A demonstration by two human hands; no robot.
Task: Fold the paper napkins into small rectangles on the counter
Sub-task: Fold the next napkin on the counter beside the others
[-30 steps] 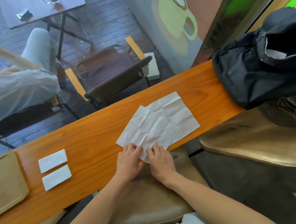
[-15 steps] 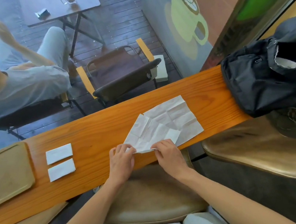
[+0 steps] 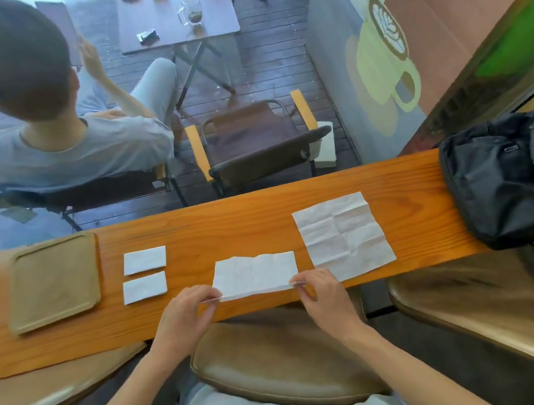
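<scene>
While pinched by both hands (image 3: 256, 302), half-folded napkin (image 3: 255, 274) seemingly rests on counter (image 3: 243, 216).

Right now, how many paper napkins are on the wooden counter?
4. Two small folded rectangles right of the tray; one half-folded napkin held by both hands; one unfolded napkin beside the backpack. None seems hidden.

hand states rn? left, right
Left hand: pinched shut on the half-folded napkin, left corner.
Right hand: pinched shut on its right corner.
</scene>
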